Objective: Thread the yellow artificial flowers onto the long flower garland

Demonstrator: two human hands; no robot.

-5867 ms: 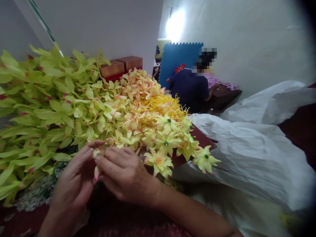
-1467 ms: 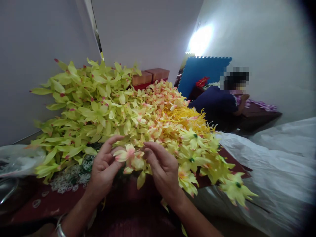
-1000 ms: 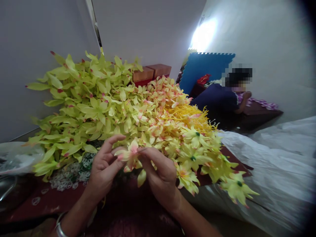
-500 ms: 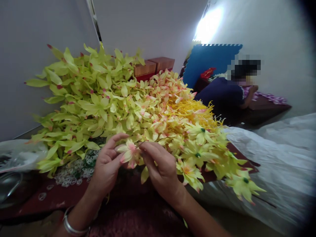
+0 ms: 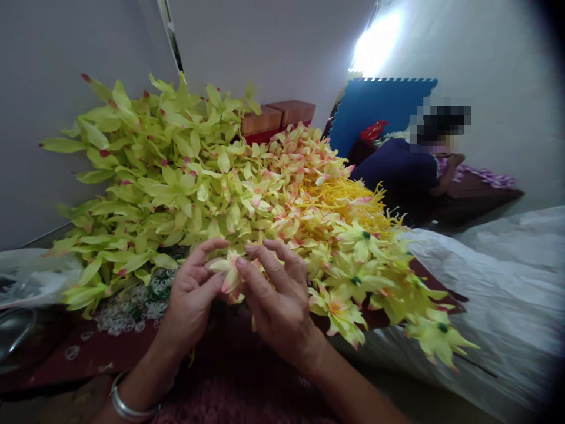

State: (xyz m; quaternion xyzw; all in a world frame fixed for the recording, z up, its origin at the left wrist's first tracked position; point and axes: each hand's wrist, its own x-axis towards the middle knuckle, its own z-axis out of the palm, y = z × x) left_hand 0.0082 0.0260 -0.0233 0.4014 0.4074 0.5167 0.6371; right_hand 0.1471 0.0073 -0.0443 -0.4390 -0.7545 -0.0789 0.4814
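Note:
My left hand [image 5: 192,291] pinches a small pink and pale yellow flower [image 5: 231,272] between thumb and fingers. From the right, my right hand [image 5: 278,294] has its thumb and fingertips on the same flower, partly covering it. Just beyond both hands lies a big heap of yellow-green petals [image 5: 176,182]. Pink-tinged petals [image 5: 295,153] and yellow stamens [image 5: 348,197] are piled to its right. Layered flowers [image 5: 338,309] with several petals rest at the near right.
White and green plastic rings [image 5: 128,309] lie on the dark red table [image 5: 57,362]. A clear bag [image 5: 39,274] and metal bowl [image 5: 15,333] are at left. Wooden blocks [image 5: 291,112] stand behind. White plastic sheeting [image 5: 489,282] is at right; a person [image 5: 397,168] sits beyond.
My right hand has shifted slightly left, its thumb now over the flower and its other fingers raised and more spread. My left hand keeps its pinch nearly in place.

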